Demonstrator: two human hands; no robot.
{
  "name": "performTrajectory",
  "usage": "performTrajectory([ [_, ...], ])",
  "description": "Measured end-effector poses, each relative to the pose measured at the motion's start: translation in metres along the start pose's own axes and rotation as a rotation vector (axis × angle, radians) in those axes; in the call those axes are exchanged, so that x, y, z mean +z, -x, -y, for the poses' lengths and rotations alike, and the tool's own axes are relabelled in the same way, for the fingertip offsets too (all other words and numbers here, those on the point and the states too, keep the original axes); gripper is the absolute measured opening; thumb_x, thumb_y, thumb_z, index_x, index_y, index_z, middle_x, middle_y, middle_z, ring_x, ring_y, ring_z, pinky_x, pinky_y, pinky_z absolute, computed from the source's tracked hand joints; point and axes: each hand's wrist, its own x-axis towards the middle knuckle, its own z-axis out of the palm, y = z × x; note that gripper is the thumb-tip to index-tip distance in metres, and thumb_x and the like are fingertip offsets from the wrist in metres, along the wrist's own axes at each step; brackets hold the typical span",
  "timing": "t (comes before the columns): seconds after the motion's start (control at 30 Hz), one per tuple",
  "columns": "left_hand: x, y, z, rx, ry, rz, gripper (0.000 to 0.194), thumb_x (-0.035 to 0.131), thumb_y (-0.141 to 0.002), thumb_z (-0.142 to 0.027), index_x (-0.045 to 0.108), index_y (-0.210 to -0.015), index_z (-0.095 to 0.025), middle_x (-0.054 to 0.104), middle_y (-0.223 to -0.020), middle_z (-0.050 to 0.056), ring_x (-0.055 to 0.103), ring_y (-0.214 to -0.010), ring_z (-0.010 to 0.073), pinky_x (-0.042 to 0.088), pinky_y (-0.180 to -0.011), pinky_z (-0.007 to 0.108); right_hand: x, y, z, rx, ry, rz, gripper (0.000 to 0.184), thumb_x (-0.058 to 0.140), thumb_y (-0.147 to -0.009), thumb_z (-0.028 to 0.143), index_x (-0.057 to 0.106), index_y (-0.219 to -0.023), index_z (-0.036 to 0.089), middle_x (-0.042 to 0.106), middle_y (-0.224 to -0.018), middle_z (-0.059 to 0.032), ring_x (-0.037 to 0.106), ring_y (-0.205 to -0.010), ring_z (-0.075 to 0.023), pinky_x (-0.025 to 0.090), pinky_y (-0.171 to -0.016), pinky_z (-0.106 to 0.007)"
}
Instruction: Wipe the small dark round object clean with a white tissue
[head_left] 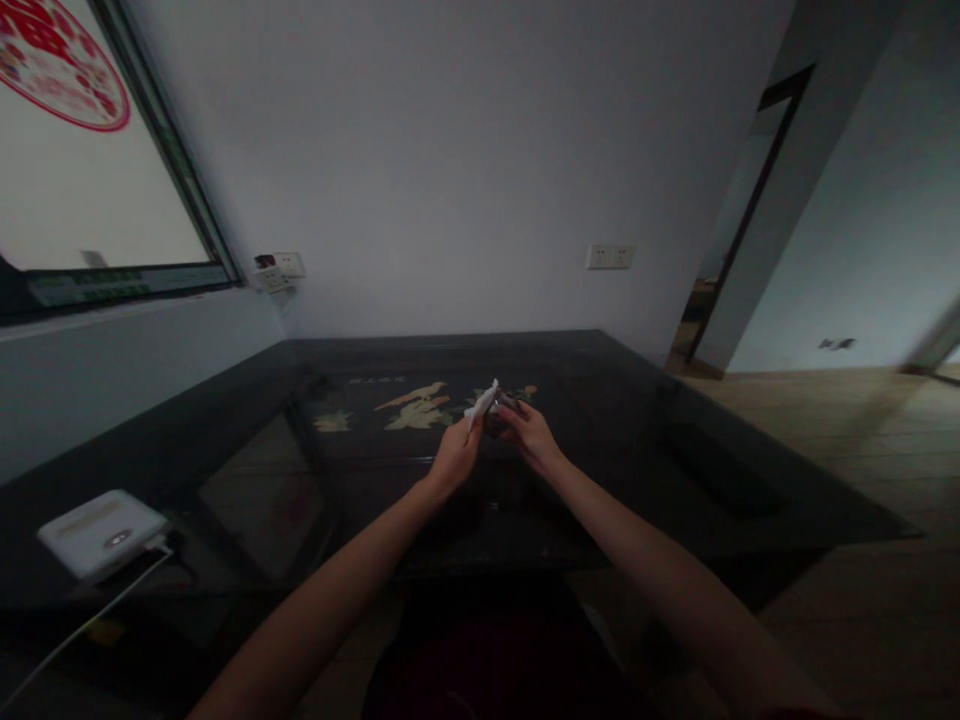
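Both hands meet above the middle of a dark glossy table (pixel 622 460). My left hand (pixel 454 452) is closed around a crumpled white tissue (pixel 480 405), which sticks up past the fingers. Close against the tissue, my right hand (pixel 534 436) grips a small dark, shiny object (pixel 494 422). Its kind is too small and dim to make out, and the fingers cover part of it. Tissue and object appear to touch.
A white box-like device (pixel 101 530) with a cable (pixel 90 630) lies on the table's left side. Beyond the hands, a bird-and-flower picture (pixel 416 408) shows in the tabletop. Wall sockets (pixel 610 257) and a window (pixel 97 190) are behind.
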Motion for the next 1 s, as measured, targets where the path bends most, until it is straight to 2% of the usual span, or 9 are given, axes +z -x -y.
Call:
performTrajectory([
  [0.1,-0.003,0.005,-0.005,0.158,-0.100,0.009,0.045,0.029,-0.095,-0.039,0.063,-0.115,-0.016,0.070,-0.108,0.010,0.064,-0.102,0.0241,0.047,-0.093,0.035,-0.004,-0.003,0.000,0.012,-0.098,0.027,0.047,0.080,-0.056,0.050,0.065,-0.089,0.020,0.072,-0.092,-0.0046,0.066,-0.084,-0.0206,0.052,-0.063,-0.028],
  [0.17,-0.005,0.006,-0.007,0.286,-0.125,0.017,0.045,0.031,-0.095,-0.032,0.055,-0.129,-0.016,0.063,-0.125,0.011,0.058,-0.117,0.0245,0.043,-0.101,0.038,-0.004,-0.005,-0.001,0.026,-0.166,0.066,0.049,0.079,-0.055,0.055,0.065,-0.086,0.021,0.073,-0.089,-0.0049,0.067,-0.083,-0.0220,0.054,-0.067,-0.031],
  [0.33,-0.005,0.009,-0.015,0.531,-0.122,0.033,0.050,0.032,-0.094,-0.021,0.037,-0.144,-0.020,0.041,-0.148,0.009,0.038,-0.137,0.0209,0.031,-0.115,0.040,0.000,0.000,0.000,0.115,-0.187,0.162,0.050,0.067,-0.064,0.067,0.066,-0.086,0.023,0.074,-0.088,-0.0052,0.068,-0.087,-0.0242,0.054,-0.071,-0.034],
  [0.43,-0.003,0.009,-0.021,0.568,-0.126,0.034,0.050,0.029,-0.096,-0.024,0.035,-0.145,-0.019,0.038,-0.150,0.008,0.032,-0.140,0.0197,0.027,-0.117,0.040,0.002,0.006,0.003,0.193,-0.179,0.186,0.049,0.059,-0.070,0.070,0.066,-0.085,0.023,0.074,-0.085,-0.0051,0.068,-0.087,-0.0242,0.053,-0.071,-0.034],
  [0.53,-0.002,0.008,-0.023,0.509,-0.125,0.019,0.049,0.027,-0.098,-0.029,0.034,-0.145,-0.018,0.037,-0.150,0.009,0.031,-0.141,0.0190,0.027,-0.117,0.039,0.003,0.009,0.006,0.232,-0.223,0.203,0.047,0.054,-0.075,0.068,0.066,-0.085,0.023,0.074,-0.084,-0.0050,0.068,-0.089,-0.0247,0.053,-0.073,-0.036],
  [0.7,0.001,0.003,-0.019,0.451,-0.196,-0.017,0.049,0.025,-0.098,-0.028,0.033,-0.145,-0.016,0.036,-0.151,0.011,0.027,-0.142,0.0177,0.025,-0.118,0.039,0.002,0.005,0.010,0.181,-0.242,0.189,0.046,0.047,-0.077,0.064,0.065,-0.093,0.025,0.074,-0.091,-0.0034,0.067,-0.095,-0.0243,0.054,-0.076,-0.036],
  [0.8,0.003,0.005,-0.016,0.499,-0.282,-0.004,0.049,0.028,-0.097,-0.025,0.033,-0.145,-0.018,0.036,-0.151,0.010,0.026,-0.142,0.0177,0.025,-0.118,0.041,0.000,-0.001,0.010,0.126,-0.236,0.139,0.047,0.045,-0.077,0.065,0.065,-0.093,0.025,0.074,-0.091,-0.0035,0.066,-0.098,-0.0249,0.054,-0.079,-0.037],
  [0.9,0.008,0.011,-0.018,0.604,-0.371,0.065,0.053,0.032,-0.094,-0.019,0.030,-0.146,-0.015,0.037,-0.150,0.013,0.027,-0.142,0.0189,0.027,-0.117,0.043,-0.005,-0.005,0.008,0.109,-0.229,0.104,0.053,0.044,-0.076,0.068,0.067,-0.087,0.022,0.074,-0.087,-0.0067,0.067,-0.097,-0.0266,0.053,-0.084,-0.041],
  [1.0,0.014,0.018,-0.024,0.749,-0.429,0.150,0.057,0.034,-0.091,-0.018,0.027,-0.147,-0.013,0.037,-0.149,0.014,0.025,-0.143,0.0203,0.027,-0.116,0.045,-0.008,-0.002,-0.002,-0.004,-0.047,0.042,0.056,0.044,-0.077,0.067,0.070,-0.083,0.017,0.072,-0.087,-0.0138,0.067,-0.097,-0.0305,0.051,-0.089,-0.049],
])
